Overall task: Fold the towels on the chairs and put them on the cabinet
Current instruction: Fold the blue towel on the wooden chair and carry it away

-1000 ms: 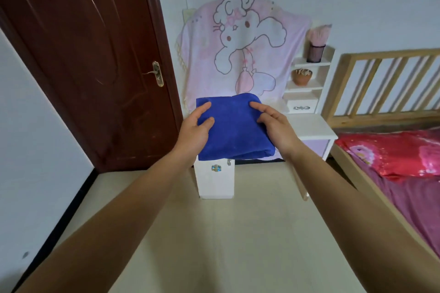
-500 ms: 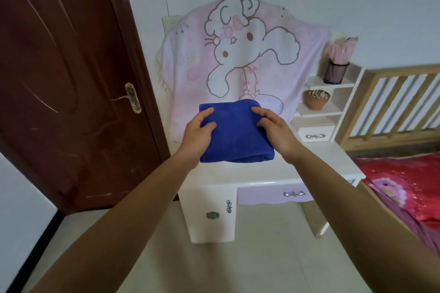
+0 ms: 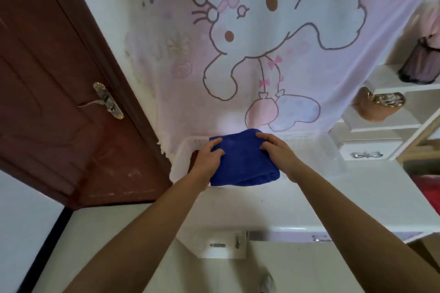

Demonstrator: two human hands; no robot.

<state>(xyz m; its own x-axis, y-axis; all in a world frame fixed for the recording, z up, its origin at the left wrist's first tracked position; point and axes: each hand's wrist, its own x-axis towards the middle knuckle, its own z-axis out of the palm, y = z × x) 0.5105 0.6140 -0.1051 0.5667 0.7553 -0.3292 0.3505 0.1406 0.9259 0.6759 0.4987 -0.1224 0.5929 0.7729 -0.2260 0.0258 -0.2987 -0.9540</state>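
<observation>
A folded blue towel [image 3: 240, 162] is held between both my hands, over the left part of a clear plastic bin [image 3: 316, 150] that stands on the white cabinet top [image 3: 297, 204]. My left hand [image 3: 209, 159] grips the towel's left edge with the thumb on top. My right hand [image 3: 277, 153] grips its right edge the same way. I cannot tell whether the towel touches the bin.
A pink cartoon-rabbit cloth [image 3: 273, 43] hangs behind the cabinet. A dark red door [image 3: 59, 102] with a metal handle stands at the left. White shelves at the right hold a brown bowl [image 3: 378, 104] and a dark cup [image 3: 421, 64]. The cabinet's drawers [image 3: 221, 245] show below.
I have come much closer to the cabinet. Both hands have carried the blue towel forward, from in front of the cabinet to above the clear bin on its top.
</observation>
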